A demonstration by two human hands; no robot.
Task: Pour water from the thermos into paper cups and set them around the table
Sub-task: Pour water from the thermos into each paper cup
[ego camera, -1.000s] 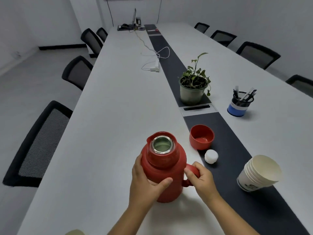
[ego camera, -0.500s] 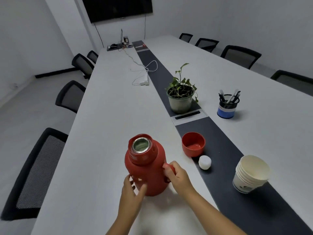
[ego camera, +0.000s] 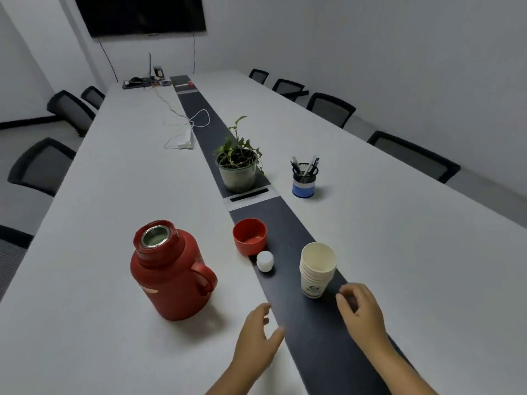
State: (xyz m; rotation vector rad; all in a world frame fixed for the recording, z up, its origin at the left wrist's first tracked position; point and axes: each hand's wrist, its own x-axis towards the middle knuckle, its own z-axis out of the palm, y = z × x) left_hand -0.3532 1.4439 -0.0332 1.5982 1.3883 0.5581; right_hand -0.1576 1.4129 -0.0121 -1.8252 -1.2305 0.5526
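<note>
A red thermos (ego camera: pixel 168 273) stands upright on the white table (ego camera: pixel 114 195), mouth uncovered, handle turned to the right. Its red cap (ego camera: pixel 249 236) lies mouth-up on the dark centre strip (ego camera: pixel 310 317), with a small white stopper (ego camera: pixel 265 261) just in front of it. A stack of paper cups (ego camera: pixel 316 268) stands on the strip to the right. My left hand (ego camera: pixel 258 342) hovers empty, fingers apart, between the thermos and the cups. Just right of the stack's base is my right hand (ego camera: pixel 360 312), fingers curled, holding nothing, apart from the cups.
A potted plant (ego camera: pixel 238 168) and a blue pen holder (ego camera: pixel 304 181) stand further along the table. White cables and a charger (ego camera: pixel 185 138) lie beyond. Black chairs (ego camera: pixel 42 166) line both long sides. A dark screen hangs on the far wall.
Both hands have let go of the thermos and moved right toward the stack of cups. The thermos stands alone on the table. The camera has turned to the right.
</note>
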